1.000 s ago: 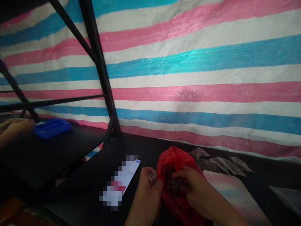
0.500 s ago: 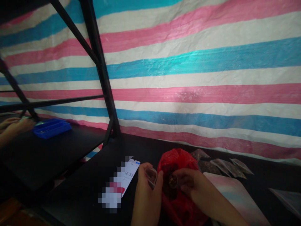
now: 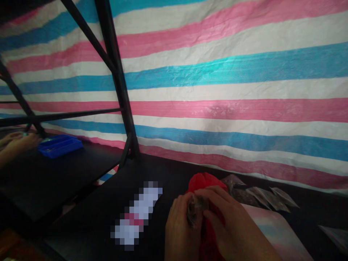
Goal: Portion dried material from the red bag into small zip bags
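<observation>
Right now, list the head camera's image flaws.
Head view: glare streaks the striped tarpaulin; the oblong object on the black table is pixelated; the left hand and right hand sit in dim light, leaving the small pouch between them murky.

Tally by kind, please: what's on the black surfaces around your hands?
Small clear plastic packet between left hand and right hand: 1
Red plastic bag: 1
Flat clear packets behind it: at least 3
Blue plastic tray: 1
Total: at least 6

Glossy red plastic bag (image 3: 206, 180), clear plastic pouch (image 3: 194, 211), creased woven plastic tarpaulin (image 3: 217, 94), matt black metal frame (image 3: 116, 79)
</observation>
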A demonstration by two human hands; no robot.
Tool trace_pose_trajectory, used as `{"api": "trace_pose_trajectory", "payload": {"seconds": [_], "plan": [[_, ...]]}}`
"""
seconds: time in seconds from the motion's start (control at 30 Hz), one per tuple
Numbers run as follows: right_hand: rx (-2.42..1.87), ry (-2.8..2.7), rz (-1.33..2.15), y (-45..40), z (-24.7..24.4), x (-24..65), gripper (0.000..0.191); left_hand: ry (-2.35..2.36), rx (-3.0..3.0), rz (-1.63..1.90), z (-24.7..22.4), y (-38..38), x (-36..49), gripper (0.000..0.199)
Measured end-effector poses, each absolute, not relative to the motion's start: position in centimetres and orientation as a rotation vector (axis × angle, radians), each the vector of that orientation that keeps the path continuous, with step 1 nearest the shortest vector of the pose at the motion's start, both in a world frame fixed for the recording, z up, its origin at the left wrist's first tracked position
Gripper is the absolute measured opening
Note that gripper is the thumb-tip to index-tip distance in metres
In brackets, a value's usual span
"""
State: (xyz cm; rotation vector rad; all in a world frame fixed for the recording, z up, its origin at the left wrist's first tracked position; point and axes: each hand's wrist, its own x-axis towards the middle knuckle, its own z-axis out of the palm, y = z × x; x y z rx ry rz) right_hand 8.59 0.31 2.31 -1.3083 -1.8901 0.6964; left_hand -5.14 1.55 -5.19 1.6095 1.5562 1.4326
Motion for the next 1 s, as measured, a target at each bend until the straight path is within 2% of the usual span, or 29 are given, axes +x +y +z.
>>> {"api": "trace_pose_trajectory", "payload": {"seconds": [0.1, 0.23, 0.33, 0.47, 0.6, 0.73, 0.83, 0.93, 1.0], "plan": [[-1.281, -1.98, 0.618, 0.3, 2.1, 8.1, 0.052, 1.513, 1.539, 1.444, -5.5, 1.6, -5.2, 0.026], [-1.277, -1.933, 0.617, 0.2, 2.2, 7.9, 0.046, 1.457, 1.479, 1.441, -4.6, 1.3, -5.5, 0.027], [-1.323, -1.855, 0.665, 0.1, 2.2, 8.0, 0.04, 1.447, 1.443, 1.41, -3.8, 1.0, -5.6, 0.036], [-1.361, -1.737, 0.801, 0.4, 1.8, 8.7, 0.04, 1.475, 1.461, 1.363, -3.4, 0.8, -5.9, 0.026], [-1.463, -1.79, 0.671, 1.0, 0.5, 10.4, 0.039, 1.556, 1.45, 1.479, -3.4, 0.8, -6.0, 0.021], [-1.429, -1.854, 0.576, 0.6, 0.6, 10.8, 0.047, 1.593, 1.472, 1.671, -3.1, 0.7, -5.8, 0.031], [-1.309, -1.771, 0.667, -0.5, 2.2, 9.4, 0.03, 1.561, 1.519, 1.818, -2.9, 0.2, -5.1, 0.041], [-1.261, -1.68, 0.856, -1.4, 3.6, 7.9, 0.015, 1.396, 1.487, 1.8, -2.4, -0.7, -4.0, 0.046], [-1.279, -1.566, 0.884, -1.5, 3.9, 7.6, 0.016, 1.308, 1.463, 1.771, -1.8, -1.2, -3.2, 0.047]]}}
